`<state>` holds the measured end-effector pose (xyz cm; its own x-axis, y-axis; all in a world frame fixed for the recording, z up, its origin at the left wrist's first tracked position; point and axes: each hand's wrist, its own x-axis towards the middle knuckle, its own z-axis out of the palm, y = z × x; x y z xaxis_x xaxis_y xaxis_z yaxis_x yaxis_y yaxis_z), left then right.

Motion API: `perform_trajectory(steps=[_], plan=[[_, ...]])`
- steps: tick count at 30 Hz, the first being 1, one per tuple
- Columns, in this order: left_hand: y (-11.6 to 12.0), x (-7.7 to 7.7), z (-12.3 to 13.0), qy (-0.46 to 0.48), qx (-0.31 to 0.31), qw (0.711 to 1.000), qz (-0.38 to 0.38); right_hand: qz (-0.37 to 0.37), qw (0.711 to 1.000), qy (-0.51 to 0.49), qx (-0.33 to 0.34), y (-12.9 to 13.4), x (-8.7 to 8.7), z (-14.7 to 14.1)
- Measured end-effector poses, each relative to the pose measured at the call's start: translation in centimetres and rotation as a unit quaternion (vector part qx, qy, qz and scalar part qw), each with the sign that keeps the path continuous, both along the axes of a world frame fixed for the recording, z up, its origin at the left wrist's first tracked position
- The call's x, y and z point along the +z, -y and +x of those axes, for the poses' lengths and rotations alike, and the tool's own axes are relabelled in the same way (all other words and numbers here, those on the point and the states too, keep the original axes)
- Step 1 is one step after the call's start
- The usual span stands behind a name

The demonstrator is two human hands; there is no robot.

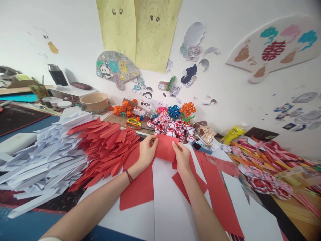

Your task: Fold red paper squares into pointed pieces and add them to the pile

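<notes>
A small red paper piece (165, 148) is held up between my two hands above white sheets. My left hand (147, 150) pinches its left edge with thumb and fingers; a dark red cord circles that wrist. At the right edge, my right hand (181, 154) grips the paper the same way. Beneath my forearms lie a white sheet (165, 201) and larger red sheets (137, 187). To the left of my left hand is a big heap of folded red strips (107, 147), beside a heap of folded white strips (50, 160).
Red-and-white paper flowers (175, 129) and scissors (134, 124) lie behind my hands. A blue watch (200, 146) is right of them. A yellow bottle (233, 134) and coloured strips (271, 154) sit farther right. A round tub (94, 101) stands back left.
</notes>
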<state>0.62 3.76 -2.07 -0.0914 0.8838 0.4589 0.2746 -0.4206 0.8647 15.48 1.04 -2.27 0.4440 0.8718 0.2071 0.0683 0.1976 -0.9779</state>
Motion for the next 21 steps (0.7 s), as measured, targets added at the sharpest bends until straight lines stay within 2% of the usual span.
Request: perform_trajectory(steps=[4, 11, 17, 21], plan=[[-0.13, 0.02, -0.09, 0.014, 0.018, 1.0, -0.007, -0.004, 0.999, -0.022, 0.03, 0.02, -0.29, 0.16], [-0.08, 0.26, -0.1, 0.051, -0.007, 0.998, -0.035, -0.004, 0.998, -0.058, -0.008, -0.14, -0.43, 0.38], [-0.24, 0.09, -0.11, 0.059, -0.012, 0.997, -0.042, 0.023, 0.996, -0.086, 0.0, -0.1, -0.19, 0.49], [-0.15, 0.13, -0.19, 0.061, 0.01, 0.998, -0.021, 0.011, 0.996, -0.09, 0.014, 0.05, 0.0, 0.36]])
